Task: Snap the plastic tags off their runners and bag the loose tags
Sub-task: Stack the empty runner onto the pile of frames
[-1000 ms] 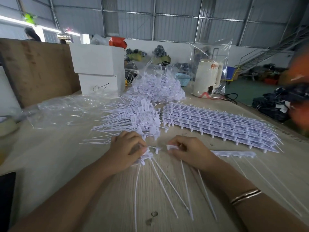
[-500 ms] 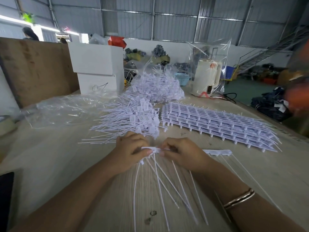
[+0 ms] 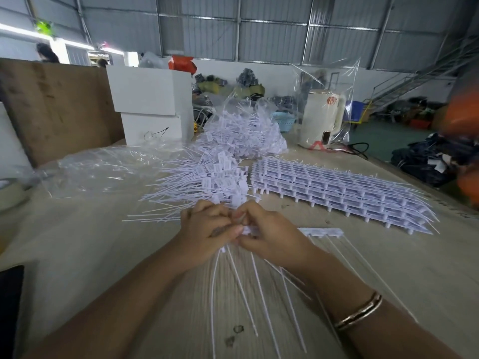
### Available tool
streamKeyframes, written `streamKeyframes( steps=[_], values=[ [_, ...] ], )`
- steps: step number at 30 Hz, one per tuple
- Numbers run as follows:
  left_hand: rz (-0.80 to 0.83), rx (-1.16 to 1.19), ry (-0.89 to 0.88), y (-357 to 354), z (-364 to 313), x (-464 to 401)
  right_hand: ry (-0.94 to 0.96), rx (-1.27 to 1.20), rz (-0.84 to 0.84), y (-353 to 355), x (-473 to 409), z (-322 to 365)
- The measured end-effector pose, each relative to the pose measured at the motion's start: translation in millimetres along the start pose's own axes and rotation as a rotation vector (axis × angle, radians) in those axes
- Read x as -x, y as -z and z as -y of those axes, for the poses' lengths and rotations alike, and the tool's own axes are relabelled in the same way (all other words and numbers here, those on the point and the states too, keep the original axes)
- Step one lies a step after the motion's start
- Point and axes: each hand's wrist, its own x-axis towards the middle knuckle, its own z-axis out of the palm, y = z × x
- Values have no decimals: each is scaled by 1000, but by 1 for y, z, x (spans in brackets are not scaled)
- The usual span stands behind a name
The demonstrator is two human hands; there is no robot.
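Left hand and right hand meet knuckle to knuckle, fingers curled, pinching; forearms enter from 7 and 5 o'clock.

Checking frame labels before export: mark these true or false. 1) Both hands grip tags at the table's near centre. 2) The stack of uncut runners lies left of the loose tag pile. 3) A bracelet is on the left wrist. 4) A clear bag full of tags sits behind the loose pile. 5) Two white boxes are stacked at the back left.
1) True: the left hand and the right hand meet on a bunch of tags.
2) False: the stack of runners lies right of the loose tag pile.
3) False: the bracelet is on the right wrist.
4) True: the full bag.
5) True: the white boxes.
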Motion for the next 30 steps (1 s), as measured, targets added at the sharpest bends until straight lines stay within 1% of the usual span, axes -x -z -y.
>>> streamKeyframes(
  steps=[3,6,8,12,14,16,18,20,23,26,28,30],
  values=[
    [18,33,14,3,3,1,-66,-131,61,12,4,-7],
    [59,34,15,6,6,3,-113,-72,18,18,7,-20],
    [56,16,7,5,8,3,-125,-39,-12,16,6,-23],
    [16,-26,-19,6,10,3,-134,-52,33,12,3,-22],
    [10,-7,-45,8,14,6,-218,-123,-2,21,5,-25],
    [-17,2,-36,10,18,7,-269,-111,-71,36,12,-34],
    [-78,-17,21,11,20,7,-259,-27,-73,43,18,-40],
    [-146,-47,61,10,15,6,-240,-15,-17,37,17,-33],
    [-192,-50,33,6,4,1,-126,-6,5,13,5,-12],
    [-106,-6,26,3,0,1,-36,-42,-20,1,-3,1],
    [-54,-31,14,2,3,2,-34,-85,-3,4,-2,0],
    [-66,-27,13,5,7,2,-59,-45,18,13,3,-8]
  ],
)
